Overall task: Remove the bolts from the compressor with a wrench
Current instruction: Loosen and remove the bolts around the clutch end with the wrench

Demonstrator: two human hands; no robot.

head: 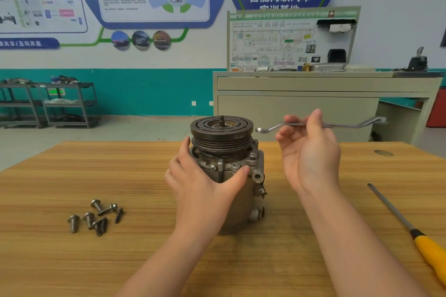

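Two hands are at work. My left hand [205, 183] curls round the grey cast-metal compressor [229, 176], thumb and fingers pressed on its flanged housing; it stands upright mid-table [72, 176], its dark grooved pulley on top. My right hand [311, 152] is raised just beside it, palm toward me, fingers half-curled, pinching the thin, shiny double-offset wrench [321, 125] near its middle, one ring end close to the pulley. Seven loose flanged bolts [96, 216] lie clustered on the wood-grain top to my left. At right lies a yellow-handled screwdriver [410, 226].
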